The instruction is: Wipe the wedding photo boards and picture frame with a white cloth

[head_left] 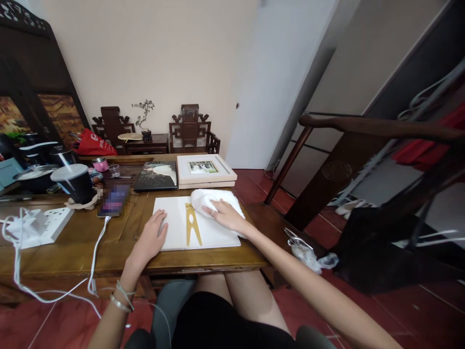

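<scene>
Right grip (223, 213) palm-down on white cloth (203, 197); can't tell if it's clenched. Left grip (151, 235) open, resting at white board (174, 228) left edge. Cloth on board's right side, beside 1 yellow A-shaped piece (191, 211). Board flat on tabletop (109, 254); dark picture (156, 177) and pale frame (205, 167) behind.

On my left wrist (127, 276) I wear a smooth, silvery bangle (120, 304) and, just beside it, a thinner, pale greenish band (125, 292). A small ring (213, 212) circles a finger of my right hand (227, 215). My forearms (290, 276) are bare; a plain black garment (218, 320), shorts or skirt I can't tell, leaves my thighs (250, 295) partly uncovered.
</scene>
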Demonstrator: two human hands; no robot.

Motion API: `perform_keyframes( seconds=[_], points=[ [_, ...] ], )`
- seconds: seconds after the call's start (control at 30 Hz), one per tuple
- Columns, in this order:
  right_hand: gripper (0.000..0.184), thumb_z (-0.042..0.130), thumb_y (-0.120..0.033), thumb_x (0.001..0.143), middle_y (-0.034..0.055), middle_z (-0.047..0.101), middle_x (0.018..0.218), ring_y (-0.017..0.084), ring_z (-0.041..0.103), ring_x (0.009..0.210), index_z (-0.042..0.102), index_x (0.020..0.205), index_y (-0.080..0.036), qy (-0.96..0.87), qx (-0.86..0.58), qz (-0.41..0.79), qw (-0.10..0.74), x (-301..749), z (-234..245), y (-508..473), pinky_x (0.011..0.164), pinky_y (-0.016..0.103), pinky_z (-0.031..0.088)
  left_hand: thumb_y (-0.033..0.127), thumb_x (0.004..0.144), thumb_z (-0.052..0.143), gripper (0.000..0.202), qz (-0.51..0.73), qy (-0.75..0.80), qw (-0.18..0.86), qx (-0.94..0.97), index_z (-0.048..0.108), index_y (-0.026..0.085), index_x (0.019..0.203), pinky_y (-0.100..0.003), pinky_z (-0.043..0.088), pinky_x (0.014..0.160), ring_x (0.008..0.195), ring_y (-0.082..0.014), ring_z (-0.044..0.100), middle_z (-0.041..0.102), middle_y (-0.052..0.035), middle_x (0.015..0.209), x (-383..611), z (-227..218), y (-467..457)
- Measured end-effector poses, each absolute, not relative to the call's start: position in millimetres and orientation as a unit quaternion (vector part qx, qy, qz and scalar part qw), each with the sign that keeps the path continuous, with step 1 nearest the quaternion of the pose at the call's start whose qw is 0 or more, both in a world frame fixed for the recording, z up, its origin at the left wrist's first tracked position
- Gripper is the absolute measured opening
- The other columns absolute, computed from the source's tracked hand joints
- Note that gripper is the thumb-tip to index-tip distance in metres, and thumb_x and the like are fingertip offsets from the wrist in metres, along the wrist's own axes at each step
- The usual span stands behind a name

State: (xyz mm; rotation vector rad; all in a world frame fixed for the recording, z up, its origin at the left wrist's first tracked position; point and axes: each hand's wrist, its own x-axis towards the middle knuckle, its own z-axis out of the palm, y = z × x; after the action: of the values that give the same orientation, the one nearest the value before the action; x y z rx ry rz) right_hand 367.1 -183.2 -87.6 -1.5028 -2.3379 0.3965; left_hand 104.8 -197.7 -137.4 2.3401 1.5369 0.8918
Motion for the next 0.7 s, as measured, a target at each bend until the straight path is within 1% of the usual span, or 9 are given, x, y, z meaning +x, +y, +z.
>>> perform_keyframes(
  seconds=[0.13, 0.27, 0.33, 0.4, 0.47, 0.5, 0.53, 0.6, 0.7],
  points=[
    [0.033, 0.035, -0.042, 0.097, 0.009, 0.065, 0.093, 0.029, 0.056, 0.103, 0.057, 0.086, -0.02, -0.848, -0.485, 0.162, 0.139, 380, -80, -236, 0.097, 0.042, 0.036, 0.032, 0.092, 0.035, 0.045, 0.303, 0.521, 0.102, 0.791, 0.055, 0.006, 0.123, -0.043, 0.029, 0.114, 0.134, -0.0252, 0.042, 0.052, -0.0186, 0.137, 105, -137, -198],
    [0.031, 0.044, -0.046, 0.093, 0.0061, 0.061, 0.082, 0.025, 0.057, 0.092, 0.055, 0.08, -0.02, -0.881, -0.415, 0.209, 0.085, 405, -61, -269, 0.086, 0.036, 0.044, 0.033, 0.092, 0.036, 0.044, 0.307, 0.522, 0.103, 0.789, 0.055, 0.008, 0.123, -0.043, 0.029, 0.115, 0.134, -0.0248, 0.041, 0.05, -0.0174, 0.138, 105, -139, -198],
    [0.021, 0.053, -0.038, 0.088, 0.006, 0.06, 0.082, 0.023, 0.057, 0.087, 0.056, 0.081, -0.019, -0.881, -0.427, 0.183, 0.087, 411, -55, -269, 0.08, 0.034, 0.047, 0.033, 0.092, 0.035, 0.045, 0.305, 0.522, 0.102, 0.79, 0.054, 0.008, 0.124, -0.043, 0.029, 0.115, 0.134, -0.0249, 0.041, 0.05, -0.0177, 0.139, 104, -140, -197],
    [0.007, 0.055, -0.021, 0.083, 0.0096, 0.062, 0.093, 0.024, 0.058, 0.093, 0.058, 0.088, -0.017, -0.875, -0.456, 0.124, 0.104, 410, -54, -258, 0.08, 0.035, 0.048, 0.033, 0.091, 0.036, 0.045, 0.304, 0.521, 0.101, 0.791, 0.055, 0.008, 0.124, -0.042, 0.029, 0.115, 0.134, -0.0246, 0.041, 0.051, -0.0176, 0.138, 104, -141, -196],
    [0.028, 0.047, -0.001, 0.076, 0.0152, 0.059, 0.117, 0.027, 0.054, 0.112, 0.059, 0.097, -0.015, -0.877, -0.462, 0.053, 0.118, 401, -57, -238, 0.09, 0.04, 0.046, 0.033, 0.091, 0.036, 0.045, 0.308, 0.52, 0.101, 0.79, 0.055, 0.008, 0.123, -0.042, 0.029, 0.115, 0.134, -0.0244, 0.041, 0.051, -0.0175, 0.138, 103, -142, -195],
    [0.04, 0.043, 0.006, 0.072, 0.0169, 0.052, 0.131, 0.029, 0.047, 0.123, 0.06, 0.102, -0.014, -0.881, -0.457, 0.021, 0.118, 394, -61, -227, 0.097, 0.045, 0.042, 0.033, 0.091, 0.036, 0.045, 0.311, 0.519, 0.1, 0.79, 0.055, 0.008, 0.123, -0.042, 0.029, 0.115, 0.134, -0.0243, 0.042, 0.052, -0.0174, 0.137, 103, -142, -195],
    [0.048, 0.04, 0.01, 0.068, 0.0173, 0.043, 0.142, 0.031, 0.038, 0.132, 0.06, 0.105, -0.013, -0.886, -0.45, -0.004, 0.112, 387, -65, -215, 0.102, 0.05, 0.036, 0.033, 0.091, 0.036, 0.045, 0.313, 0.518, 0.1, 0.79, 0.055, 0.008, 0.123, -0.042, 0.029, 0.114, 0.134, -0.0243, 0.042, 0.052, -0.0174, 0.137, 103, -142, -195],
    [0.055, 0.038, 0.012, 0.065, 0.0172, 0.029, 0.152, 0.034, 0.024, 0.139, 0.06, 0.109, -0.011, -0.894, -0.439, -0.022, 0.084, 374, -76, -194, 0.106, 0.057, 0.029, 0.033, 0.091, 0.036, 0.045, 0.314, 0.515, 0.1, 0.791, 0.055, 0.008, 0.123, -0.042, 0.03, 0.114, 0.134, -0.0245, 0.042, 0.052, -0.0176, 0.137, 103, -142, -195],
    [0.053, 0.042, 0.008, 0.069, 0.0194, 0.031, 0.15, 0.036, 0.022, 0.14, 0.059, 0.116, -0.009, -0.898, -0.436, -0.012, 0.056, 360, -89, -180, 0.106, 0.061, 0.028, 0.033, 0.091, 0.036, 0.046, 0.315, 0.512, 0.103, 0.792, 0.056, 0.006, 0.123, -0.042, 0.03, 0.114, 0.133, -0.0251, 0.042, 0.052, -0.0187, 0.137, 103, -142, -195]
  ],
)
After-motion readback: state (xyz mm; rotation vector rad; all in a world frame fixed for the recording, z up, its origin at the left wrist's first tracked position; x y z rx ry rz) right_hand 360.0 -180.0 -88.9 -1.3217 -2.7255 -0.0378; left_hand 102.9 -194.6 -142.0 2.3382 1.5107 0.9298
